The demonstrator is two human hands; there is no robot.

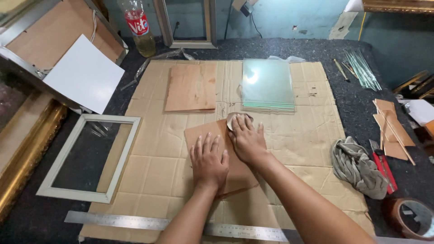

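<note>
A brown backing board lay on the cardboard sheet covering the table, its long axis running away from the person and tilted slightly. Both hands pressed flat on it, side by side, fingers spread, gripping nothing. The left hand sat mid-board; the right hand reached farther, its fingertips on a pale tape roll at the board's far edge, just short of the glass panes.

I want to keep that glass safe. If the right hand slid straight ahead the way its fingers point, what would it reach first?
The right hand lies on a brown board, fingers on a small pale piece. Straight ahead comes bare cardboard, then probably the near edge of the stack of glass panes, though depth is hard to judge.
</note>
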